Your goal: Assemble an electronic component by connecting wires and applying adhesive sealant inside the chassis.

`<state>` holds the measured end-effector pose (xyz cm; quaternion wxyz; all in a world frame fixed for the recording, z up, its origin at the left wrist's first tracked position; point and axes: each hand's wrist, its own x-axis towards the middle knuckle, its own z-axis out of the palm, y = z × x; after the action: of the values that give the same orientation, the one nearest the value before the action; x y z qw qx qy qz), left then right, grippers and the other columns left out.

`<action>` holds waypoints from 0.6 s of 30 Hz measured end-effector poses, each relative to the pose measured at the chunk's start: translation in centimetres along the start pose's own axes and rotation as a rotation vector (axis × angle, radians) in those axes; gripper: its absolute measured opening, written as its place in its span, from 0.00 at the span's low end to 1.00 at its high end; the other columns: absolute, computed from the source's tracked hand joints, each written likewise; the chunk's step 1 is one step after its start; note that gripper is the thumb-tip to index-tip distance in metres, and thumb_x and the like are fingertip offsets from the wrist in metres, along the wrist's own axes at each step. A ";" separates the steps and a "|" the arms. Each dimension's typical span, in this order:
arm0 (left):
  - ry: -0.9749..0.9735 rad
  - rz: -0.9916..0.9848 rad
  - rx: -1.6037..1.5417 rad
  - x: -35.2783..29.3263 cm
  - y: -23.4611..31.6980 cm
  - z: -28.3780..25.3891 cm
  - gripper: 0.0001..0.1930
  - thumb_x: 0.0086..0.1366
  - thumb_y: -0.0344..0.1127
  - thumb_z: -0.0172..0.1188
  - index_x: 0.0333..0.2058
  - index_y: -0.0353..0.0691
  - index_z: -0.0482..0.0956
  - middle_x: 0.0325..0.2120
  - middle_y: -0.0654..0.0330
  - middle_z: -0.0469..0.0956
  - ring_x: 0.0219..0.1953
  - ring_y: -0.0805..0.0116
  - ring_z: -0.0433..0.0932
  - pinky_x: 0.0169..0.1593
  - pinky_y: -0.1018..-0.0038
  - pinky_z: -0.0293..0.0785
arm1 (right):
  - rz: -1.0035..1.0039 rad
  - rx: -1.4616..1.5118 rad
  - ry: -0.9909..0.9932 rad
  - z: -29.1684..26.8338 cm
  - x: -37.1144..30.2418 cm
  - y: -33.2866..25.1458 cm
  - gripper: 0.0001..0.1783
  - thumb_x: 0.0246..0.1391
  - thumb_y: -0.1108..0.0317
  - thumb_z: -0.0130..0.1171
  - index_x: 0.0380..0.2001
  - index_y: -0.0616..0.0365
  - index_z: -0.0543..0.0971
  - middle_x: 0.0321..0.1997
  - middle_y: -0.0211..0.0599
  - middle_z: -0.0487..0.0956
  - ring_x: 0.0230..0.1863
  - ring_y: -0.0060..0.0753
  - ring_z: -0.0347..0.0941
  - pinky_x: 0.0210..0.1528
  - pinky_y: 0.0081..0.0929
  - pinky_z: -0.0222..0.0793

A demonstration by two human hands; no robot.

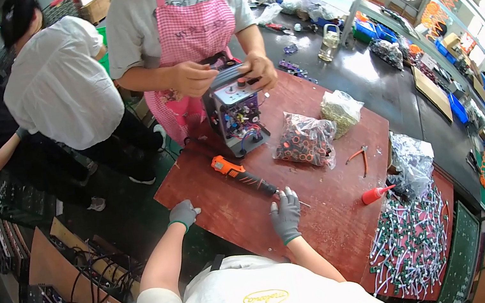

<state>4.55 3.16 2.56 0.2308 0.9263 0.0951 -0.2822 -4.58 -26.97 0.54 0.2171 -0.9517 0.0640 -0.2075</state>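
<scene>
Spanning the centre, the red-brown tabletop [337,212] carries an orange-and-black power tool [246,178], its dark end just beside the gloved, loosely spread right hand [286,216], while the left hand [184,215] curls near the edge, its hold unclear.

I see one power screwdriver [243,176] | orange and black | lying flat, orange end toward upper left | mid-frame, on the red bench [332,220]
</scene>
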 end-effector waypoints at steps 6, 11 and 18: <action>0.123 0.259 0.188 1.8 -1.1 2.3 0.21 0.56 0.52 0.57 0.34 0.37 0.76 0.34 0.47 0.78 0.39 0.48 0.77 0.41 0.55 0.72 | -0.048 0.060 0.142 -0.8 -0.8 1.3 0.20 0.48 0.71 0.54 0.48 0.60 0.71 0.50 0.49 0.71 0.53 0.52 0.65 0.57 0.45 0.59; 0.164 0.190 0.048 0.5 -1.4 1.8 0.17 0.56 0.47 0.61 0.32 0.36 0.76 0.25 0.53 0.80 0.33 0.53 0.79 0.38 0.59 0.71 | -0.152 0.054 0.111 -1.1 -1.9 1.0 0.15 0.51 0.72 0.51 0.43 0.61 0.74 0.37 0.46 0.74 0.42 0.50 0.69 0.46 0.44 0.64; 0.121 0.139 0.087 -0.5 -1.0 0.6 0.21 0.56 0.48 0.61 0.39 0.35 0.77 0.39 0.46 0.78 0.44 0.49 0.76 0.45 0.57 0.71 | -0.065 0.092 -0.004 1.8 -4.0 2.9 0.16 0.56 0.66 0.50 0.46 0.61 0.75 0.29 0.45 0.77 0.29 0.46 0.72 0.32 0.41 0.67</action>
<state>3.55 3.73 2.08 0.2032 0.9552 0.0321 -0.2130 -7.51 -28.05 -3.67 0.2540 -0.9427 0.0229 -0.2151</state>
